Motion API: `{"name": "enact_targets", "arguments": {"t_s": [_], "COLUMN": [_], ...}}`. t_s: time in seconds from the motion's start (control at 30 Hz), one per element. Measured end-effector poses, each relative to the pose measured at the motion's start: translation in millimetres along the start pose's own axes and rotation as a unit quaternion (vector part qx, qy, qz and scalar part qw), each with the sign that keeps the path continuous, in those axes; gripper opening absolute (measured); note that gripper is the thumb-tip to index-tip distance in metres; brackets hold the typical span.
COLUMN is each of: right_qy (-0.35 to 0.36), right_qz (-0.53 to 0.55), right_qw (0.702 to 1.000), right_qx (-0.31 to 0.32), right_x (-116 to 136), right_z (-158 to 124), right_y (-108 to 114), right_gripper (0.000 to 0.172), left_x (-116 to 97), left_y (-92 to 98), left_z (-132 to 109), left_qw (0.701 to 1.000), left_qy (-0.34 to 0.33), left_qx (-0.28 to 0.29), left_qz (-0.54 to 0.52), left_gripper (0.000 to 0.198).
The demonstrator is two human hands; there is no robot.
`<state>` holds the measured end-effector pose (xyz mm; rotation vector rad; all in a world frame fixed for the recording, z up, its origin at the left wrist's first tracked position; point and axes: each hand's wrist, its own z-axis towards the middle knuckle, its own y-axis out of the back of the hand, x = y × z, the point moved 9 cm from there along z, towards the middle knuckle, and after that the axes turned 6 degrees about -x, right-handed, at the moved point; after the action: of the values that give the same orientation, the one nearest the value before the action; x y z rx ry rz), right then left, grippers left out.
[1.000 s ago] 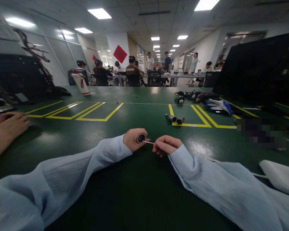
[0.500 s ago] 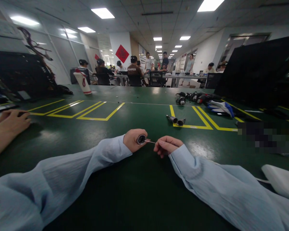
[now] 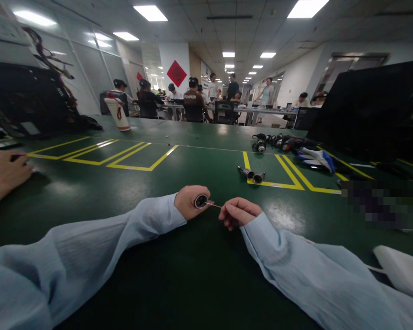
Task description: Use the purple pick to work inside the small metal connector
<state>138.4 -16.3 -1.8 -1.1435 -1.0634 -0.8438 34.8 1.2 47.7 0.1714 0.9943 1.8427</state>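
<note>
My left hand (image 3: 189,201) is closed around a round metal-rimmed part (image 3: 201,201), its dark hollow end turned toward me and its body hidden in the fist. From the right, a thin metal rod (image 3: 213,205) reaches to the mouth of that part. My right hand (image 3: 239,212) pinches the rod's other end between thumb and fingers; any handle is covered by the palm. Beyond my right hand, two metal cup-ended parts (image 3: 250,175) lie on the green table (image 3: 179,284) by a yellow tape corner.
Dark metal fittings (image 3: 260,145) and blue-white gloves (image 3: 316,158) lie at the far right, near a large black panel (image 3: 368,101). A white cup (image 3: 117,113) stands back left. Another person's hand (image 3: 8,169) rests at left. A white device (image 3: 401,270) sits right.
The view has shifted slightly. My hands keep the same hold, with the rod still at the part's mouth. The other person's hand has moved a little to the left.
</note>
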Motion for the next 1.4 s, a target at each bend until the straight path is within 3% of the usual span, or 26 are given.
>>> {"name": "enact_targets", "arguments": {"t_s": [0.53,0.73,1.07,1.4], "right_qy": [0.062,0.075,-0.049,-0.036], "right_qz": [-0.091,-0.143,0.05,0.015], "right_qw": [0.994,0.986,0.997,0.999], "right_qx": [-0.006,-0.035,0.015,-0.004], "right_x": [12,18,-4,-2], "right_z": [-6,-7,7,3], "right_y": [-5,-3,-1,0], "right_gripper": [0.02,0.015,0.021,0.018], "left_x": [-2,1,-2,-1], "left_y": [0.6,1.1,0.6,-1.4], "left_z": [0,-1,0,1], "left_qw": [1.0,1.0,1.0,1.0], "left_qy": [-0.011,-0.018,-0.009,-0.001], "left_qx": [0.005,-0.005,0.01,0.024], "left_qz": [-0.006,0.015,-0.004,-0.019], "left_gripper": [0.02,0.02,0.02,0.02]}}
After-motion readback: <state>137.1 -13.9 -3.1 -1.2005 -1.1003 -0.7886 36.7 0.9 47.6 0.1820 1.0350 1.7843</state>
